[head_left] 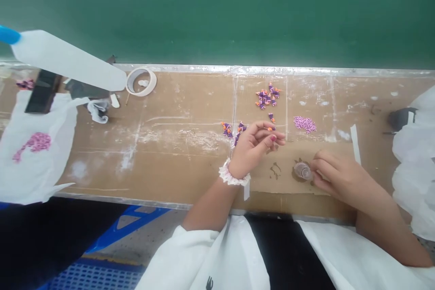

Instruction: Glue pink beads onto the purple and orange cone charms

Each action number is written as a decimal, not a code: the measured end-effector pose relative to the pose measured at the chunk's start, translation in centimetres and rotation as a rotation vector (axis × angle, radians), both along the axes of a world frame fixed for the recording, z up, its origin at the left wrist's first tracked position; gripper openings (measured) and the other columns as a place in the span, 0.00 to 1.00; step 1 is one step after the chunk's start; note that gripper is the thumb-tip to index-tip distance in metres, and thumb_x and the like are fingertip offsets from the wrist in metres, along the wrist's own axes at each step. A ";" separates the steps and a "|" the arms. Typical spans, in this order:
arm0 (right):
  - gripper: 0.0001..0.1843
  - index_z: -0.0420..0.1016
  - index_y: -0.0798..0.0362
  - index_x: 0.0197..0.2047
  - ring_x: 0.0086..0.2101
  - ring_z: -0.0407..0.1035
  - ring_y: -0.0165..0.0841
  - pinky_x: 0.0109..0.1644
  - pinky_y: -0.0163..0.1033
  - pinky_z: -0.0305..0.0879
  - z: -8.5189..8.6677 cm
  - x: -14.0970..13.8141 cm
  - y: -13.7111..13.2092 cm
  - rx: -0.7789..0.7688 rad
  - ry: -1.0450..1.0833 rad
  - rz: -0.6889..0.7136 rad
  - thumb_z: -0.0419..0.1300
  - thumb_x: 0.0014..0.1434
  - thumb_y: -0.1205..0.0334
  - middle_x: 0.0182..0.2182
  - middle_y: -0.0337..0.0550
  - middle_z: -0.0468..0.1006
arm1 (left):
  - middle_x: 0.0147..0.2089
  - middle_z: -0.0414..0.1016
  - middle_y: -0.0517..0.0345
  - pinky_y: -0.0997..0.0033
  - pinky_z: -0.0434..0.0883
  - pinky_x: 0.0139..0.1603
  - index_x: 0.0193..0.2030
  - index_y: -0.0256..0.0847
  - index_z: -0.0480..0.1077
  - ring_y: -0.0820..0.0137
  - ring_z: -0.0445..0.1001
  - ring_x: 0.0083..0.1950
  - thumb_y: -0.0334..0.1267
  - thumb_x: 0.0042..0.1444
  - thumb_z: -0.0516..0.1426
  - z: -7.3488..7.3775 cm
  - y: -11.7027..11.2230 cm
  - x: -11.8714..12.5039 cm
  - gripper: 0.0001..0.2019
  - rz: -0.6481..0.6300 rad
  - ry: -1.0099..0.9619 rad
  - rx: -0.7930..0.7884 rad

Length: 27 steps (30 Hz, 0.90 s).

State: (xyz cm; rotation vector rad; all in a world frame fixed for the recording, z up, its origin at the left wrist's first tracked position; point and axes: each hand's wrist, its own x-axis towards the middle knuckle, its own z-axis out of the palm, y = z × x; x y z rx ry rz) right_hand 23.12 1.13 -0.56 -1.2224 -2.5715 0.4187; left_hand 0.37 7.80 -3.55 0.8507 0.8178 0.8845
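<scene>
My left hand (254, 147), with a white frilly band at the wrist, is closed around a small purple-and-orange figure (271, 128) held at the fingertips. My right hand (335, 172) has its fingers pinched at the right side of a small clear cup (302, 170); what they grip, if anything, is hidden. Loose purple-and-orange figures (267, 96) lie in a cluster beyond my left hand. Another group of figures (227, 130) sits to its left, partly covered by the hand. A pile of small pink-purple pieces (305, 124) rests beyond the cup.
Brown cardboard (176, 163) covers the table. On the left are a roll of white tape (141, 82), a white bottle (68, 61), a dark phone-like slab (43, 92) and pink pieces (37, 142) on a white sheet (50, 176). White plastic (416, 167) bulges at the right edge.
</scene>
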 end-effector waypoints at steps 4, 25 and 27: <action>0.09 0.60 0.52 0.33 0.26 0.59 0.29 0.27 0.34 0.53 -0.2 -0.1 -0.3 -0.011 -0.073 0.068 0.46 0.66 0.68 0.26 0.38 0.62 | 0.28 0.77 0.57 0.73 0.73 0.27 0.37 0.38 0.65 0.71 0.77 0.26 0.48 0.55 0.60 -0.1 -0.2 0.0 0.15 -0.056 0.010 -0.017; 0.11 0.58 0.51 0.29 0.24 0.57 0.29 0.24 0.35 0.52 0.3 -0.4 -0.1 0.015 -0.132 0.008 0.48 0.64 0.70 0.25 0.38 0.62 | 0.27 0.68 0.64 0.79 0.72 0.22 0.42 0.38 0.67 0.79 0.70 0.25 0.43 0.52 0.63 -1.0 -0.4 1.3 0.15 0.026 0.011 0.019; 0.07 0.60 0.52 0.32 0.26 0.59 0.29 0.26 0.34 0.54 0.6 -0.2 -0.1 -0.016 -0.038 -0.026 0.50 0.63 0.70 0.27 0.39 0.64 | 0.29 0.69 0.63 0.76 0.75 0.27 0.40 0.38 0.68 0.78 0.72 0.27 0.42 0.51 0.64 -0.9 -0.5 1.5 0.15 -0.003 -0.024 -0.026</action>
